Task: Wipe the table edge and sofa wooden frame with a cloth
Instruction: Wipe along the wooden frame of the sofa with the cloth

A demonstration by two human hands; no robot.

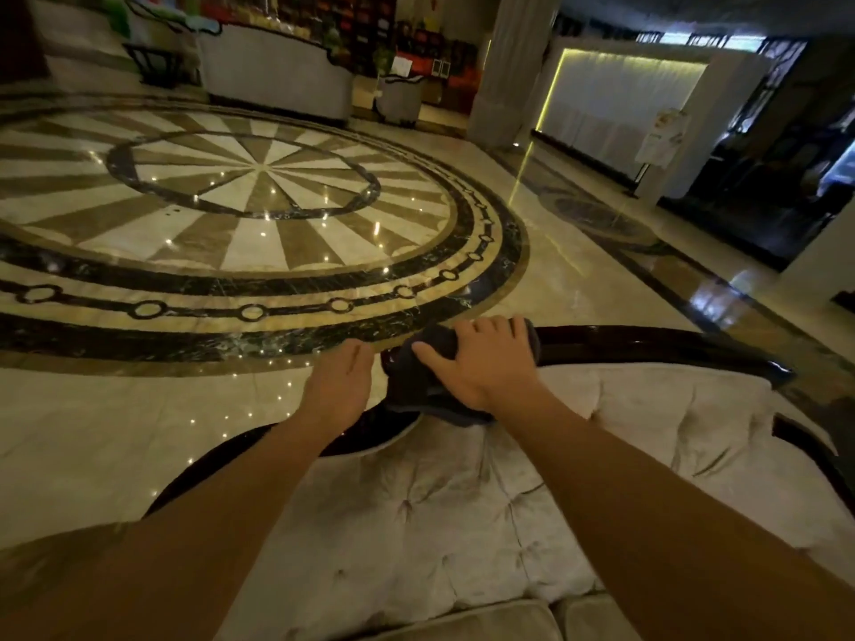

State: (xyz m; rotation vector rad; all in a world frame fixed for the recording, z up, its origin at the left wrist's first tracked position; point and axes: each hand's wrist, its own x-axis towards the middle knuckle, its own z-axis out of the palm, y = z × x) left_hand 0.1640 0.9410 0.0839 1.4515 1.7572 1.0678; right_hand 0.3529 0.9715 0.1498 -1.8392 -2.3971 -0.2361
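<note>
A dark grey cloth lies bunched on the curved top rail of the sofa's dark wooden frame. My right hand presses down on the cloth, fingers spread over it. Just left of the cloth, my left hand rests on the frame with its fingers curled over the far edge; what the fingertips touch is hidden. The sofa's pale tufted back fills the foreground below both forearms. No table shows in this view.
Behind the sofa spreads a glossy marble floor with a round sunburst inlay. A white counter, a column and a lit wall panel stand far off. A sign stand is at the right.
</note>
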